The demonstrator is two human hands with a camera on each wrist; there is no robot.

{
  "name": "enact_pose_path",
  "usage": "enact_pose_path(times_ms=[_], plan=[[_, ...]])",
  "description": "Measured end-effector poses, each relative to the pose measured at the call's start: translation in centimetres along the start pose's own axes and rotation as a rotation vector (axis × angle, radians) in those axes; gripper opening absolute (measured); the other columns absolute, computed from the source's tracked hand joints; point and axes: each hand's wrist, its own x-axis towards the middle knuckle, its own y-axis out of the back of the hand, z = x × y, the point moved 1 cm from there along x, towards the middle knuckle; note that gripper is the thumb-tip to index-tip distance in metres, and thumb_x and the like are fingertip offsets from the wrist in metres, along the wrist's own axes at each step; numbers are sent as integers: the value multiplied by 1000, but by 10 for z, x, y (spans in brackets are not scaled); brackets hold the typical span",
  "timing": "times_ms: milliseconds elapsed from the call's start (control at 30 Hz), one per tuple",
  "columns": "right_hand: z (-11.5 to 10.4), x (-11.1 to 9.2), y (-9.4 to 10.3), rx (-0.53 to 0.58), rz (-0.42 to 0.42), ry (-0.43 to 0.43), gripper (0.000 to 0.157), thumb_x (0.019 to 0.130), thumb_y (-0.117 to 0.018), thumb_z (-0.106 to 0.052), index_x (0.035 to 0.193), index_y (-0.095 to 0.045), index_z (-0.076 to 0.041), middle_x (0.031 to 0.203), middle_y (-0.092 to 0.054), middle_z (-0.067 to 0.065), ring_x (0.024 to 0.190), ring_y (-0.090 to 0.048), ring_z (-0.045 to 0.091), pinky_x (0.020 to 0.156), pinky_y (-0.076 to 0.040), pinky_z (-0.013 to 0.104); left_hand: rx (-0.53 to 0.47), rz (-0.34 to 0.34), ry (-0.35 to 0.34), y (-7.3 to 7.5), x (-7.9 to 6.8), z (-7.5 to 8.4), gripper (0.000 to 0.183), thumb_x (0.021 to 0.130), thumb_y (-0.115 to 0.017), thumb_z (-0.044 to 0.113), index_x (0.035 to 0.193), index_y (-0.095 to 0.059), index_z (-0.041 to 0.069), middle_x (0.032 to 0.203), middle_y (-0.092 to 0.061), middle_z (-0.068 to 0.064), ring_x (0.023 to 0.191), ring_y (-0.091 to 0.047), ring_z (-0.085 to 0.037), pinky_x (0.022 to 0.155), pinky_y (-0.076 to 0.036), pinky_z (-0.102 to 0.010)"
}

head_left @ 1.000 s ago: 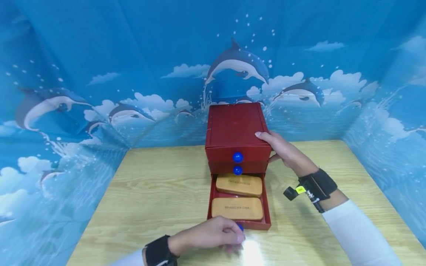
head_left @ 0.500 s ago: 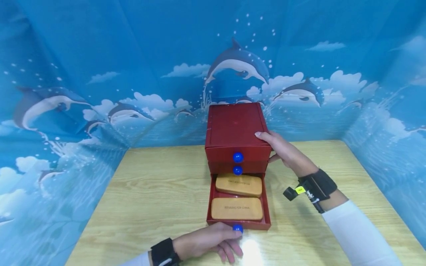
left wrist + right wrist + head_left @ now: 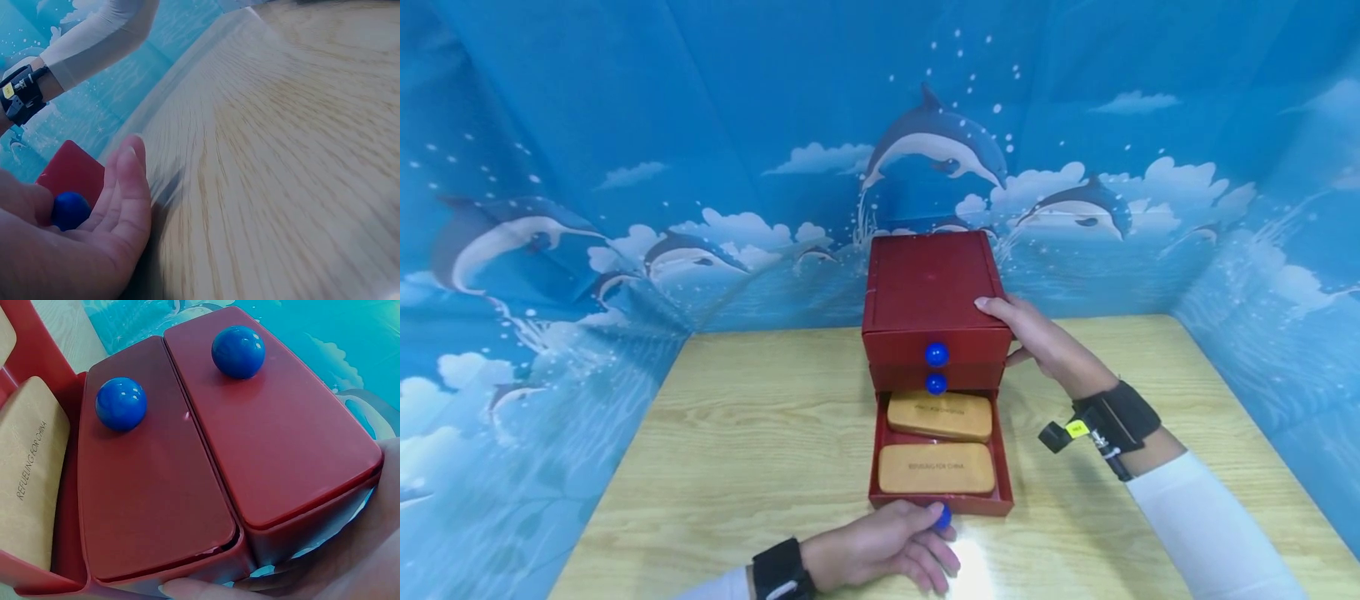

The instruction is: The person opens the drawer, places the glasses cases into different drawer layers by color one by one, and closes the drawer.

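Observation:
A red drawer cabinet [image 3: 932,287] with blue ball knobs stands on the table, its bottom drawer [image 3: 1005,467] pulled out. Two tan oblong cases with rounded corners lie in that drawer, a front case [image 3: 936,469] and a back case [image 3: 940,417], both lettered. My left hand [image 3: 887,542] is at the drawer's front, thumb against the blue knob [image 3: 70,210], the other fingers loosely extended beside it. My right hand [image 3: 1037,337] holds the cabinet's right side, thumb on its top and fingers along the side, partly hidden. The upper knob [image 3: 238,352] and middle knob [image 3: 121,404] sit on closed drawers.
The wood-grain table [image 3: 760,417] extends to both sides of the cabinet. A blue dolphin-print cloth [image 3: 760,150] hangs behind the table and along its sides.
My left hand has gone from loosely curled fingers to spread ones, with the thumb at the knob. The bottom drawer has shifted very slightly inward. My right hand has stayed in place.

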Motion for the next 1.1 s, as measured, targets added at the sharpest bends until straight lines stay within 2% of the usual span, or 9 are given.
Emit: enact_pose_path(times_ms=[167,400,600,900,1100], plan=[[0,-1,-1,2,-7,-3,72,96,-42,-57,147,-22,-11,127,-50,20,108,-52,34,75,-52,51,-28,-3,-31,-1,5,0,51,101,-41,41,118,-50,-6,103,-67,-23,80,-67,-24,69,-55,-32],[3,3,0,1,0,-2,75,93,-43,-61,146,-24,-12,125,-52,18,106,-55,33,74,-53,51,25,74,-38,0,11,6,49,101,-41,41,114,-51,-6,99,-67,-24,79,-68,-26,65,-55,-32],[3,4,0,-4,4,3,75,92,-44,-62,145,-25,-12,125,-52,17,107,-54,34,73,-53,50,36,76,-61,5,17,13,50,101,-41,40,115,-50,-8,102,-66,-26,80,-67,-28,67,-55,-33],[3,2,-1,5,8,3,72,93,-44,-60,144,-27,-12,124,-54,17,105,-55,34,72,-54,50,33,113,-90,12,25,17,51,101,-42,38,115,-49,-10,100,-65,-27,79,-67,-29,67,-55,-34],[3,2,-1,7,9,-2,73,92,-45,-61,144,-27,-13,124,-53,17,105,-55,34,72,-54,50,35,121,-88,17,32,19,51,100,-43,39,115,-50,-9,100,-66,-26,80,-67,-31,69,-55,-37]])
